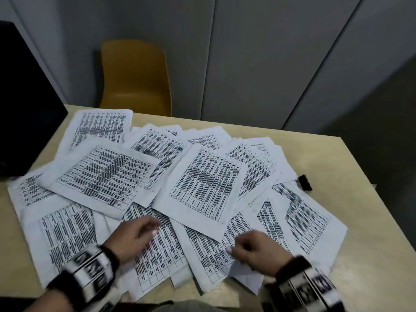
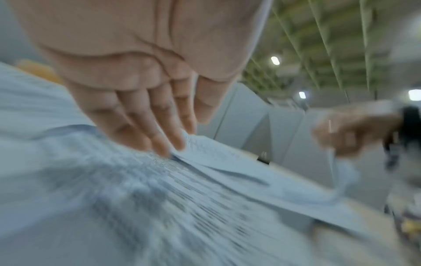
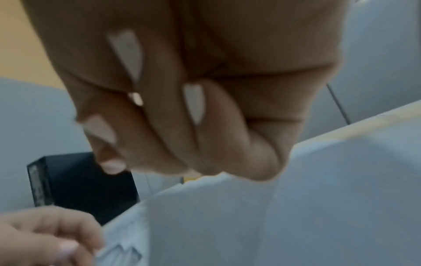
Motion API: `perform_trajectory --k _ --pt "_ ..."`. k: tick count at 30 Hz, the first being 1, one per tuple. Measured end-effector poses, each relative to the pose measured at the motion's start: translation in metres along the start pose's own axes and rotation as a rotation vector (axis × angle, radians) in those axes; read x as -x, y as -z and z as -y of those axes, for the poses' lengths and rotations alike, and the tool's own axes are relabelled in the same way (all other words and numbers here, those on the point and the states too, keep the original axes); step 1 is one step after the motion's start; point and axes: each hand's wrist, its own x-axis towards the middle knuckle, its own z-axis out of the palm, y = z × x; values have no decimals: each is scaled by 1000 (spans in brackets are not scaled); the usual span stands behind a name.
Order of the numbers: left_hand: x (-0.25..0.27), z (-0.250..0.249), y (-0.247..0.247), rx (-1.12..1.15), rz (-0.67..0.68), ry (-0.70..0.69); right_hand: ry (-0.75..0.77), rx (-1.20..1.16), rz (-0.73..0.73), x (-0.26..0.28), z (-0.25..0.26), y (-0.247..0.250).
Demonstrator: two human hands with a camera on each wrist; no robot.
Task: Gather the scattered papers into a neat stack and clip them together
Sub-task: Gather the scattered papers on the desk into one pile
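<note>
Several printed sheets of paper [image 1: 209, 183] lie scattered and overlapping across the beige table [image 1: 351, 167]. A black binder clip [image 1: 305, 182] sits at the right edge of the spread, far from both hands. My left hand [image 1: 150, 228] lies with straight fingers [image 2: 159, 144] on a near sheet, its tips at the edge of an overlapping sheet [image 2: 216, 153]. My right hand [image 1: 238, 246] has its fingers [image 3: 205, 144] curled and pinches a near sheet [image 3: 296, 207], whose lower corner [image 1: 245, 275] is lifted off the table. Both wrist views are blurred.
A black monitor-like box [image 1: 22, 97] stands at the table's left rear corner, touching the papers. Behind the table is a yellow chair [image 1: 135, 75] and grey wall panels. Bare tabletop shows on the right, beyond the clip, and along the near edge.
</note>
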Motion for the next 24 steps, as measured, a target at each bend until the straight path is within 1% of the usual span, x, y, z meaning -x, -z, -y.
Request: perform_trajectory --k 1,3,5,6,7,8,10,11,13,15,16,17,18,19,20,21,22,24 --pt "-15 -2 -2 -77 -59 -30 43 -64 -21 -14 8 4" --pt "-39 -9 -4 -250 -124 -63 78 -254 -183 -39 24 11" --pt "-57 -14 -9 -487 -72 -61 121 -291 -383 -61 29 14" --pt "-60 -12 -13 -609 -3 -25 107 -224 -421 -69 26 10" --pt "-62 -9 -17 -721 75 28 62 -126 -394 -76 20 6" --pt "-62 -7 -22 -797 144 74 -21 1 -328 -81 12 -1" --pt "-58 -6 -32 -860 206 108 -177 195 -186 -88 -2 -11" --pt "-54 -5 -37 -869 219 103 -211 287 -146 -89 -7 -16" --pt "-43 -4 -44 -888 243 86 -215 413 -81 -85 -17 -26" --pt "-31 0 -49 -833 241 62 -207 465 -29 -75 -23 -38" --pt "-26 3 -50 -739 192 33 -200 481 -18 -69 -26 -43" --pt "-22 1 -51 -575 109 19 -182 496 -2 -62 -28 -46" --pt "-20 -1 -51 -387 -3 25 -165 504 6 -58 -30 -47" --pt "-21 -4 -51 -227 -138 51 -152 496 -6 -55 -34 -45" --pt "-25 -5 -50 -121 -264 93 -155 477 -34 -55 -37 -42" --pt "-29 -8 -49 -43 -351 149 -166 453 -70 -57 -41 -37" --pt "-34 -10 -50 36 -394 210 -178 441 -94 -59 -46 -33" --pt "-41 -15 -53 188 -410 304 -172 485 -75 -62 -54 -30"
